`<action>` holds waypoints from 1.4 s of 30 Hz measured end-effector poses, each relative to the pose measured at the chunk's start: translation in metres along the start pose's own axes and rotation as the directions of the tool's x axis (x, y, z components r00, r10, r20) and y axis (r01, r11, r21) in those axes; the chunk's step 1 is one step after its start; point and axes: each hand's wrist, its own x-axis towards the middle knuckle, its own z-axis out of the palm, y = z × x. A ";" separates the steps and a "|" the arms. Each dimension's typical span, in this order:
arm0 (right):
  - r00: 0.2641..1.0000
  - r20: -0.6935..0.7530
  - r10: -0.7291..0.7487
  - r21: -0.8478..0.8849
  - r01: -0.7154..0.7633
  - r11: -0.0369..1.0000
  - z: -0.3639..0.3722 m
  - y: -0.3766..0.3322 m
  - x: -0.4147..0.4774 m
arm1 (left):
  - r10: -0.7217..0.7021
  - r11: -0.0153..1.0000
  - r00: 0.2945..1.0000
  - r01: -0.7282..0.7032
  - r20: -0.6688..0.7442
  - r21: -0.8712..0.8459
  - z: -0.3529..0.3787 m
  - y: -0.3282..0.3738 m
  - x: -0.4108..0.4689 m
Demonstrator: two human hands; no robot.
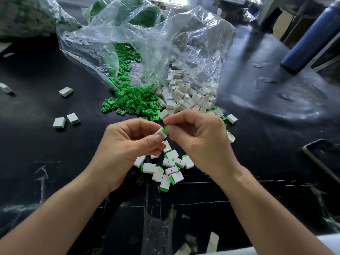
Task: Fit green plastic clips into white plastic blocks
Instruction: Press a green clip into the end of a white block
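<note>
Left hand: left hand (128, 144) pinches a white block (161, 133) between thumb and fingertips, just left of frame centre.
Right hand: right hand (198, 137) pinches a green clip (166, 130) against the block's open end; the clip appears partly entered, depth cannot be told.
Loose stock: green clip heap (132, 102) at 11 o'clock from the hands; white block heap (187, 98) at 1 o'clock, both spilling from a clear plastic bag (147, 43).
Finished pieces: cluster of assembled blocks (165, 168) at 6 o'clock, directly below the hands; strays at 9 o'clock.
Surface: black table (257, 126).
Recommended technique: keep the clip square to the opening, push straight along the block's axis, brace the block firmly, confirm seating flush.
</note>
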 end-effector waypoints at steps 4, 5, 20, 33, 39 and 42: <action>1.000 0.018 -0.016 -0.004 0.016 1.000 0.001 0.001 0.000 | -0.006 1.000 1.000 0.006 -0.001 0.013 0.000 0.000 0.000; 0.999 0.028 -0.016 -0.006 0.016 1.000 0.001 0.001 0.000 | -0.006 1.000 1.000 0.006 -0.007 0.015 0.000 0.000 -0.001; 0.975 0.128 -0.183 -0.223 0.208 0.952 0.000 0.001 -0.001 | 0.044 0.998 0.996 -0.041 -0.072 0.048 0.003 -0.001 -0.004; 0.805 0.481 0.346 0.312 -0.526 0.791 0.002 -0.007 -0.001 | 0.314 0.940 0.949 -0.308 -0.022 0.148 -0.002 -0.004 -0.005; 0.719 0.613 0.328 0.324 -0.608 0.725 -0.001 -0.011 -0.001 | 0.381 0.910 0.924 -0.382 0.038 0.165 -0.003 -0.007 -0.004; 0.721 0.610 0.328 0.316 -0.601 0.734 -0.001 -0.012 -0.001 | 0.425 0.882 0.898 -0.439 0.111 0.172 -0.006 -0.007 -0.003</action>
